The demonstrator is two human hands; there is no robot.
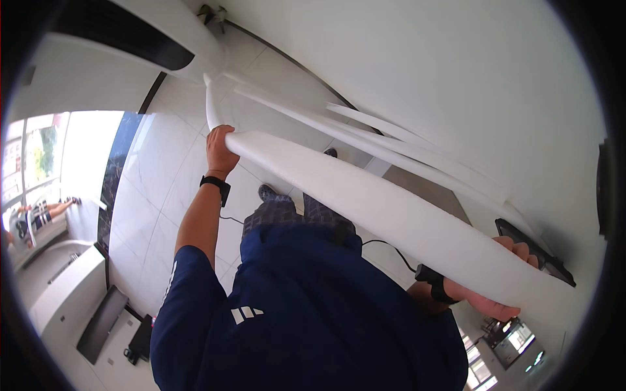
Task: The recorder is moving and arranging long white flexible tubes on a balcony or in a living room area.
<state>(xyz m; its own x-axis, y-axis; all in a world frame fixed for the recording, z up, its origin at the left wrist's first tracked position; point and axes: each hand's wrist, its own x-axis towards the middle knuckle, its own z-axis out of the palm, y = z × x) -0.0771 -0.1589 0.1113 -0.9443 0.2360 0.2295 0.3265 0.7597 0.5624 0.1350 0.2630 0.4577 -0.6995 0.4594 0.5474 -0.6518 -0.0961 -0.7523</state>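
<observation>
A long white foam sheet (pixel 365 195) stretches across the view in front of me, from upper left to lower right. Its left part is gathered narrow, and my left hand (pixel 222 151) is closed around it there; a thin white end (pixel 210 104) sticks out beyond the fist. At the wide right end my right hand (pixel 495 287) grips the sheet, with fingertips over its far edge and the thumb along the near edge. The middle of that hand is partly hidden by the sheet. Dark bands circle both wrists.
Several long white strips (pixel 391 146) lean behind the sheet beside the pale wall (pixel 456 58). A tall white appliance with a dark vent (pixel 130 36) stands at upper left. A black flat object (pixel 535 251) is near the right hand. Another person (pixel 49 212) sits far left, by windows.
</observation>
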